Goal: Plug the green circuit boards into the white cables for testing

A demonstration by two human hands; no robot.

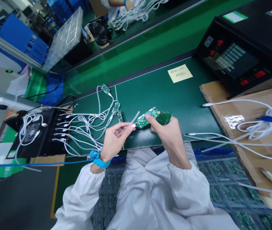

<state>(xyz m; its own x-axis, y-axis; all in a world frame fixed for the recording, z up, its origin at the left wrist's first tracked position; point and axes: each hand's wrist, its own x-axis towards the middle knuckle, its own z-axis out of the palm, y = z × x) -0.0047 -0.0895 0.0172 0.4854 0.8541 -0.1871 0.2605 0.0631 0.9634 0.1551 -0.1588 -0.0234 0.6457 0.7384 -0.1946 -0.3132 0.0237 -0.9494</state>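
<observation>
My right hand [166, 129] grips a green circuit board [150, 115] over the near part of the bench, thumb across its face. A second green board [165, 118] shows behind the fingers of that same hand. In a pinch, my left hand [118, 135] has a white USB cable plug [133, 125] at the left edge of the first board. Whether the plug is fully seated cannot be made out. Left of the hands, small circuit boards [116, 108] lie on the green mat [145, 86] with white cables attached. A blue wrist strap [99, 158] circles my left wrist.
White cables run to a black port box [47, 131] at left. On the right stand a black tester with a screen [237, 59] and cardboard [224, 118] bearing coiled cables [255, 123]. A yellow note [180, 73] lies on the mat. Across the bench, another person's hand [128, 4] touches bundled cables.
</observation>
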